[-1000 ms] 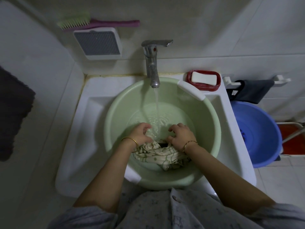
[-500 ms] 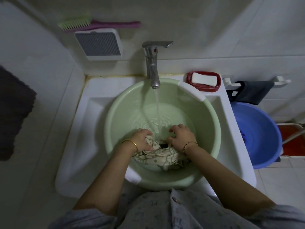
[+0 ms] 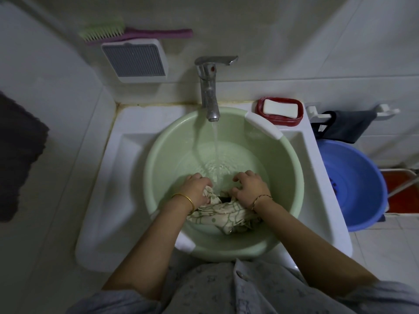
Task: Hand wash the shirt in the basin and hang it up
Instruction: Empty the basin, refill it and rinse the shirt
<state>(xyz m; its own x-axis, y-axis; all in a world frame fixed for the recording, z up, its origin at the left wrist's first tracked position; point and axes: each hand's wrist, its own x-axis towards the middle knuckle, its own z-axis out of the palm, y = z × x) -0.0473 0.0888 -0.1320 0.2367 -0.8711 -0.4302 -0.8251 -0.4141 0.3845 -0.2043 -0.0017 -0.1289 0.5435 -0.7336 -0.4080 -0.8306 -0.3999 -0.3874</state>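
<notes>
A cream shirt with a green check pattern [image 3: 223, 215] lies bunched at the near side of a pale green basin [image 3: 158, 168] that sits in a white sink [image 3: 127, 137]. My left hand [image 3: 196, 188] is closed on a fold of the shirt at its left end. Pressing down on the shirt's right end, my right hand [image 3: 249, 189] has its fingers curled over the cloth. Water runs from the steel tap [image 3: 209, 91] into the basin, landing between my hands. Shallow water covers the basin floor.
A red soap dish with a white bar [image 3: 280, 108] stands on the sink's back right corner. A blue basin [image 3: 353, 184] sits on the floor at the right, under a rail with a dark cloth [image 3: 347, 128]. A scrub brush [image 3: 133, 34] rests on the wall vent.
My left hand has closed on a fold of the shirt and pulled it up near the water stream. The right hand has stayed on the cloth.
</notes>
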